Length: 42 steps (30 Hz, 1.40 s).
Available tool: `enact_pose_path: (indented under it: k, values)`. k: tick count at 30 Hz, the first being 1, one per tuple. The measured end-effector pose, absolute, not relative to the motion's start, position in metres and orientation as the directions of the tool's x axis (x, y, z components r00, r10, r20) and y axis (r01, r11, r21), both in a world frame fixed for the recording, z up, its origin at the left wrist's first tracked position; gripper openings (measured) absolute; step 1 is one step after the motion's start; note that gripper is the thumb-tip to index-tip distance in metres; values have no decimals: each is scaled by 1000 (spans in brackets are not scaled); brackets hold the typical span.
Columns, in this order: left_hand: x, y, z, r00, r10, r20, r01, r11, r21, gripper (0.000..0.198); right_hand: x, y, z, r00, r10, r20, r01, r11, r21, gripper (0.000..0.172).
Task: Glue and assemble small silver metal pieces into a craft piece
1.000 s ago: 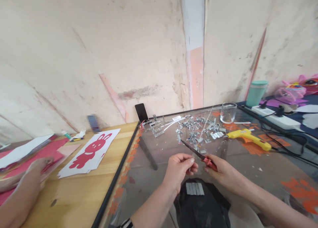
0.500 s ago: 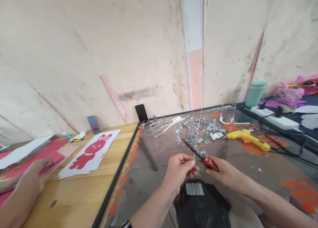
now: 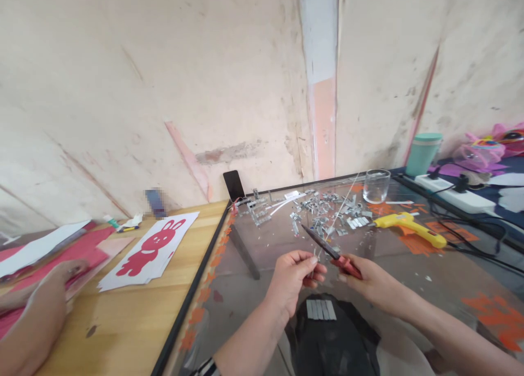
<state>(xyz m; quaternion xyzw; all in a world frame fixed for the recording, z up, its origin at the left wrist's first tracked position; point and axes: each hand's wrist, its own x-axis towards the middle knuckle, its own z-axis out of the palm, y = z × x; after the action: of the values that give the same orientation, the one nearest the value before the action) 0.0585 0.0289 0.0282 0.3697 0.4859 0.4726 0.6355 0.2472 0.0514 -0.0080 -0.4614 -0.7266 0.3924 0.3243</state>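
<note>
At the left hand [image 3: 292, 280], a thin pale strip [image 3: 341, 207] is pinched by its lower end; red-handled snips [image 3: 327, 249], gripped in the closed right hand [image 3: 370, 283], are laid against it above the glass table [image 3: 262, 305]. If the blades are closed too low, the pinching fingertips could be nicked.

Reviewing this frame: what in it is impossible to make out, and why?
Head view:
- red-handled tool: grip buried in the right hand; scissors or pliers, unclear.
- thin strip pinched by the left hand: too fine to identify.
- silver bits: too small.
- object by the wall: pixelated.
- another person's arm: cut off by left edge.
</note>
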Motion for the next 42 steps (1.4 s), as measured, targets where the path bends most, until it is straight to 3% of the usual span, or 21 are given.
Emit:
enact_pose_path:
  k: [13, 24, 32, 42]
  values:
    - [52, 34, 32, 64, 977, -201, 49, 199, 979, 14, 249, 45, 3, -481, 876, -42, 440, 200, -876, 10]
    - [55, 37, 40, 61, 979, -194, 114, 186, 976, 4, 253, 47, -3, -481, 876, -22, 444, 222, -868, 9]
    - [58, 40, 45, 86, 976, -202, 207, 181, 962, 7, 254, 48, -5, -488, 872, -25, 455, 230, -860, 11]
    - [60, 38, 50, 87, 974, -210, 200, 189, 961, 7, 254, 46, 1, -450, 893, -12, 447, 214, -869, 10]
